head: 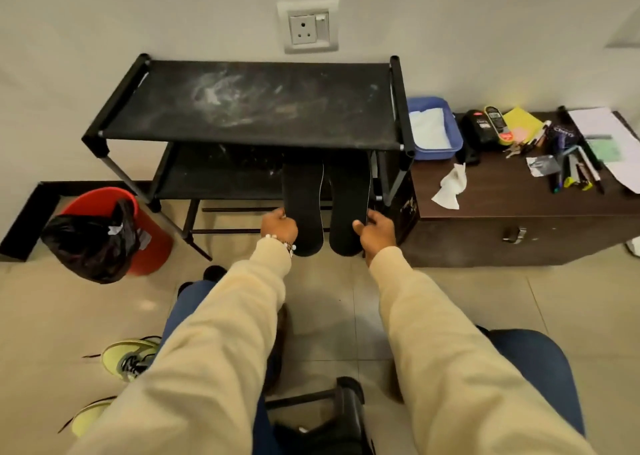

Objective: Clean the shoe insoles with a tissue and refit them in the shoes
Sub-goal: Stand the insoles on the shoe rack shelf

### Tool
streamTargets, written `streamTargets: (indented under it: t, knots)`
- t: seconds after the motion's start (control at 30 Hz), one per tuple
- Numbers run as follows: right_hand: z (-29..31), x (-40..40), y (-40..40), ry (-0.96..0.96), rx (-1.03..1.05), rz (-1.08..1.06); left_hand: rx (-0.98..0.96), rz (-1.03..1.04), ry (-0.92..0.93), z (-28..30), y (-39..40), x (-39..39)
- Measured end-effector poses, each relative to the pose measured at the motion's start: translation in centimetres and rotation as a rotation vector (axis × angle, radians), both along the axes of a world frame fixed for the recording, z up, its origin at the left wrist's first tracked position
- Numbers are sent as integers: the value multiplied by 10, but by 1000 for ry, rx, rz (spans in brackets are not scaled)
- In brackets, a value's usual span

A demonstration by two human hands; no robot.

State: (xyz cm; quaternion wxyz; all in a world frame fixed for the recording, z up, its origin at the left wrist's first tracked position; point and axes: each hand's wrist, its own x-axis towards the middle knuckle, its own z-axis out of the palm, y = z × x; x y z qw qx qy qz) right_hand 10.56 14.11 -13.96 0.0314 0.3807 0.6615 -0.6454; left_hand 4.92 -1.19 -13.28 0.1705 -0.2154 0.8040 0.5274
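Fingers (277, 216) of the left hand (278, 228) curl round the outer edge of the left insole (304, 209), pinching it near its middle, and the right hand (375, 229) grips the outer edge of the right insole (349, 209) the same way, thumb on the near face. Both insoles hang side by side, close but apart, in front of the rack's (249, 105) lower shelf, heels pointing down toward the floor. Going left to right: a red bin (152, 247) with a black liner stands on the floor left of the rack; two yellow shoes (128, 357) lie at the near left, partly hidden by the left sleeve; the rack's top shelf is streaked with pale dust; a blue tub (457, 136) sits at the counter's far left corner, and a crumpled tissue (450, 186) lies near the counter's left front edge. With both hands occupied, the tissue is out of reach until one insole is set down, and laying it on the dusty shelf would likely dirty it again. An edge-only pinch may let a flexible insole bend or slip to the floor. The insoles look alike, so each could end up in the wrong shoe.
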Motion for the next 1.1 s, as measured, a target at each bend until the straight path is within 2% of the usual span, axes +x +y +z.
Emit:
streamTargets:
  t: [0.2, 0.43, 0.7, 0.87, 0.97, 1.03, 1.1]
  knots:
    - [-10, -72, 19, 78, 46, 21, 41, 13, 55, -18, 19, -72]
    - [-40, -131, 38, 45, 177, 104, -102, -38, 68, -55, 20, -132]
    - [-67, -152, 42, -31, 302, 181, -192, -75, 80, -65, 25, -144]
    - [-64, -146, 42, 2, 335, 157, -204, -119, 99, -64, 23, -144]
    - [-52, -138, 34, -32, 542, 167, -215, -98, 106, -52, 20, -139]
    - [-41, -129, 25, 2, 618, 78, -235, -76, 152, -40, 11, -130]
    - [-28, -116, 10, 88, 565, 1, -172, -41, 175, -27, -6, -120]
